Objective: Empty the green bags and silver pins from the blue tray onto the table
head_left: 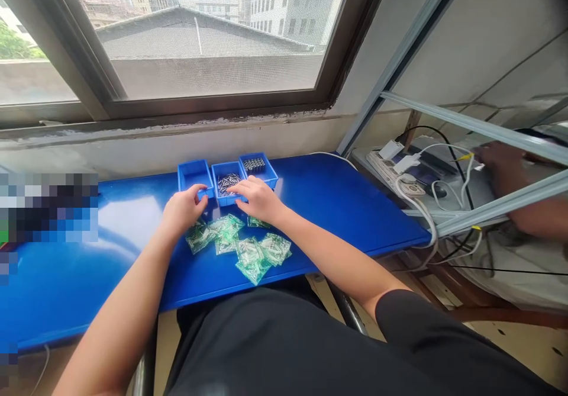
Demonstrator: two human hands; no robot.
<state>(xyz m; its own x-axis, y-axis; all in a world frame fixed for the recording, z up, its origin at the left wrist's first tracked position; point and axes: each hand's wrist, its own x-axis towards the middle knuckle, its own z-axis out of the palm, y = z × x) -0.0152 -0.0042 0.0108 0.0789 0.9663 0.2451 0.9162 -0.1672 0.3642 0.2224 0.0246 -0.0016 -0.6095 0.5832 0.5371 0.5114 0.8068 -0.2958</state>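
Observation:
My left hand (pixel 183 211) is at the near side of the left blue bin (pixel 180 178), thumb and forefinger curved with a gap between them. That bin's visible floor is bare. My right hand (pixel 260 199) reaches over the middle blue bin (pixel 227 201), its fingertips above loose metal screws (pixel 228 182). Its fingers are apart, and nothing shows between them. Behind it, the right blue bin (pixel 270 178) contains small dark metal parts (pixel 254 164) in rows. Several clear green-printed packets (pixel 252 257) with small pieces inside lie below my hands, some overlapping.
The blue table (pixel 337 206) runs along a wall beneath a window (pixel 213 35). At right stands a metal frame (pixel 465 121), with a power strip (pixel 390 168) and white cables behind it. Another person's arm (pixel 510 183) shows there. A pixelated patch covers the far left.

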